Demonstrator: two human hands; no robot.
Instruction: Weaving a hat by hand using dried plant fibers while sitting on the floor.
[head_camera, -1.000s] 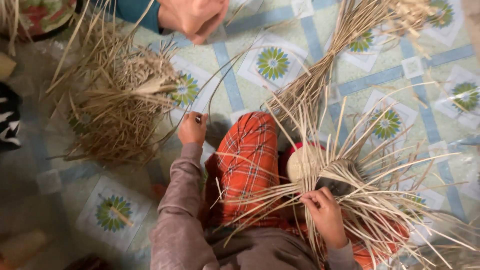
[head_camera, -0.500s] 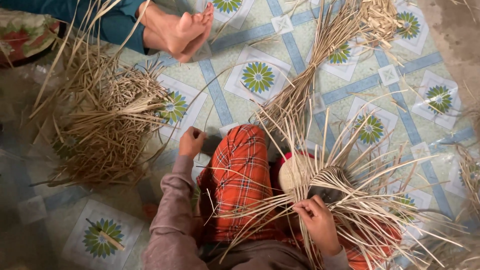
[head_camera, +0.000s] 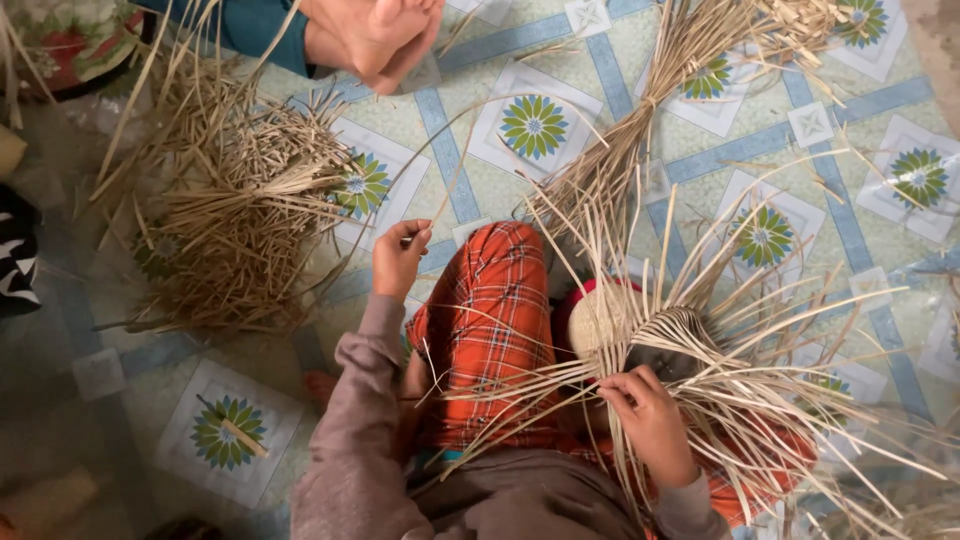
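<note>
I sit on a patterned tile floor (head_camera: 240, 430) in red plaid trousers (head_camera: 490, 330). My left hand (head_camera: 400, 257) is raised beside my knee, fingers pinched on a thin pale strip (head_camera: 452, 160) that arcs away over the floor. My right hand (head_camera: 650, 420) grips the loose strips (head_camera: 760, 400) fanning out from a small round woven piece (head_camera: 603, 320) with a red rim, which rests on my lap. The long strip ends spread right and forward, and hide part of my leg.
A loose pile of dry strips (head_camera: 230, 230) lies to the left. A tied bundle of strips (head_camera: 680, 100) stretches to the upper right. Another person's bare feet (head_camera: 380, 35) and teal trouser leg (head_camera: 250, 25) are at the top. A floral cloth (head_camera: 60, 30) is at the top left.
The view has shifted so the other person's feet sit lower in frame. My left hand stays pinched by the knee, and my right hand has slid a little along the strips.
</note>
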